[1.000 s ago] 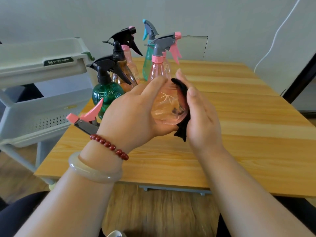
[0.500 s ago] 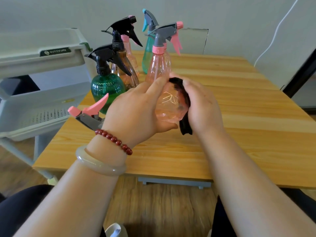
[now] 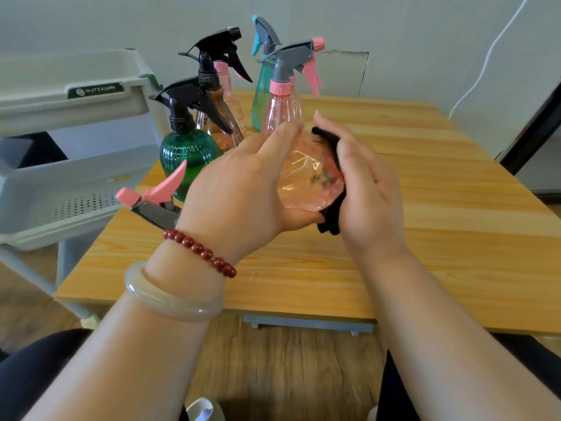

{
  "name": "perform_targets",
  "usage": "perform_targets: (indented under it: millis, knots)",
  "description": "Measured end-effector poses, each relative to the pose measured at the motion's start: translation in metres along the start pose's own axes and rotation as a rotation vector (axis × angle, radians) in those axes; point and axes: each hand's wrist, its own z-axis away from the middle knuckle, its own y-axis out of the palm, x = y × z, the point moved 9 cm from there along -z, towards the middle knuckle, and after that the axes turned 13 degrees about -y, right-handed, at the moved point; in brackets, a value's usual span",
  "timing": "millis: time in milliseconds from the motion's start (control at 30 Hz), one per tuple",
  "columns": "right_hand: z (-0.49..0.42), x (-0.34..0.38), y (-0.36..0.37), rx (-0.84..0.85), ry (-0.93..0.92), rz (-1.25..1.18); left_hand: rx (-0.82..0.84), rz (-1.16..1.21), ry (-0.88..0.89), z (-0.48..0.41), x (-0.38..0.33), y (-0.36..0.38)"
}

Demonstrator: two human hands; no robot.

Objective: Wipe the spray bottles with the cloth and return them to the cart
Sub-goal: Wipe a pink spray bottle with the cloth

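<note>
My left hand (image 3: 243, 189) grips a clear pink spray bottle (image 3: 306, 177) held on its side above the table, its base towards me and its grey and pink trigger head (image 3: 151, 202) sticking out to the left. My right hand (image 3: 370, 192) presses a black cloth (image 3: 331, 147) against the bottle's right side, fingers nearly straight. Several more spray bottles stand on the table behind: a green one (image 3: 185, 153) with a black head, an amber one (image 3: 218, 117), a teal one (image 3: 261, 95) and a pink one (image 3: 283, 107).
A grey tiered cart (image 3: 69, 123) stands at the table's left edge, its shelves level with the bottles. The wooden table (image 3: 440, 223) stretches to the right. A white cable (image 3: 485, 65) hangs on the wall. A dark door frame (image 3: 534, 126) is at the far right.
My right hand with the cloth has slid along the bottle's side, its fingers straightening from a curled hold. The left hand keeps its grip on the bottle.
</note>
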Motion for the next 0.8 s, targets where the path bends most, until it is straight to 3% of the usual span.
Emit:
perform_targets:
  millis: [100,133,233,367,500,567,667,800]
  knots:
    - [0.002,0.011,0.009,0.145,-0.224,0.17,-0.029,-0.031,0.007,-0.001,0.001,-0.003]
    - [0.0,0.007,0.008,0.126,-0.183,0.151,-0.035,-0.021,0.003,-0.001,0.001,-0.003]
    - [0.003,-0.023,0.01,-0.008,0.161,-0.186,-0.029,0.012,-0.039,-0.003,0.005,0.0]
    - [0.012,-0.037,0.023,0.076,0.258,-0.242,0.04,0.053,-0.078,-0.007,0.016,0.009]
    - [0.01,-0.026,0.023,0.157,0.165,-0.163,0.165,0.273,-0.097,-0.006,0.021,0.011]
    - [0.005,-0.01,0.023,0.166,0.028,-0.119,0.118,0.379,-0.114,-0.007,0.023,0.004]
    - [0.003,0.001,0.019,0.05,-0.051,-0.073,-0.002,0.419,-0.159,-0.008,0.025,-0.003]
    - [0.017,-0.026,0.016,-0.206,0.323,-0.368,-0.009,0.541,-0.177,-0.004,0.015,0.001]
